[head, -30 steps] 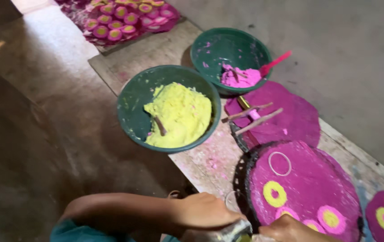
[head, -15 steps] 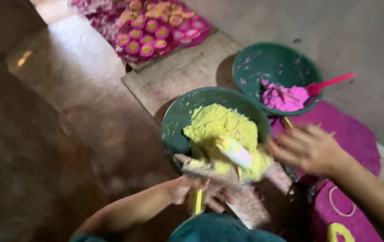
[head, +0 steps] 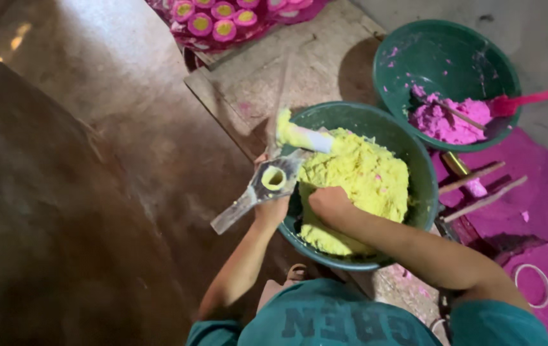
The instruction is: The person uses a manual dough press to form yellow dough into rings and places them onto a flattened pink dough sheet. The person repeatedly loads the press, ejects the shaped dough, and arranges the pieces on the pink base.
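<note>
Since half a second ago, the right hand [head: 328, 204] has been brought down from beside the bowl into the yellow dough [head: 357, 182], and the left hand [head: 273, 208] has been raised with the mould [head: 274, 181] to the bowl's left rim. The right fingers are pressed into the dough and mostly hidden by it, so how far they are closed cannot be told. The left fingers are closed around the metal mould, whose round hole is filled with yellow; its flat handle sticks out to the lower left over bare floor. A white, yellow-smeared stick [head: 303, 136] lies across the rim of the green bowl [head: 415, 160].

The second bowl [head: 447, 57] with pink dough [head: 447, 120] stands just behind, nearly touching. The pink spoon [head: 533, 99] is cut off at the right edge. The pink mat [head: 543, 205] is also cut off there. Open floor is seen on the left.
</note>
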